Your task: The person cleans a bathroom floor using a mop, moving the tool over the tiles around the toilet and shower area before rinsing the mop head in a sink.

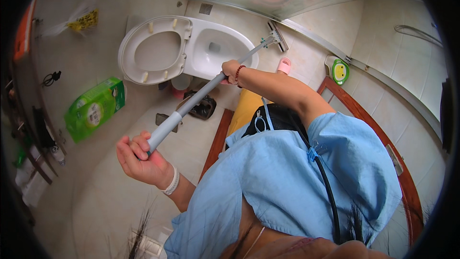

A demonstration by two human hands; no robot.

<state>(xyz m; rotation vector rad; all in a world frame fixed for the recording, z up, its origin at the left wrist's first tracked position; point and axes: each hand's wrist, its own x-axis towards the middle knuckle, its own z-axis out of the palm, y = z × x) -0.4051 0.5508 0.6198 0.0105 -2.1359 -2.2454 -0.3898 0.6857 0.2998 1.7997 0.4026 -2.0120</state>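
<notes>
A long grey mop handle runs slantwise in front of me. Around its near, thicker end curl the fingers of my left hand, which wears a white band at the wrist. Farther down the pole, my right hand is closed around it, with a dark red bead bracelet above. The narrow bar-shaped mop head is on the tiled floor, right of the toilet. Whether its edge is sponge or a rubber blade, I cannot tell. The toilet has its lid and seat raised.
Left of the toilet hangs a green tissue pack. A black-lined bin stands near the toilet. A pink slipper shows on a foot. A glass partition rail, a green-and-white scale and a brown door frame lie to the right.
</notes>
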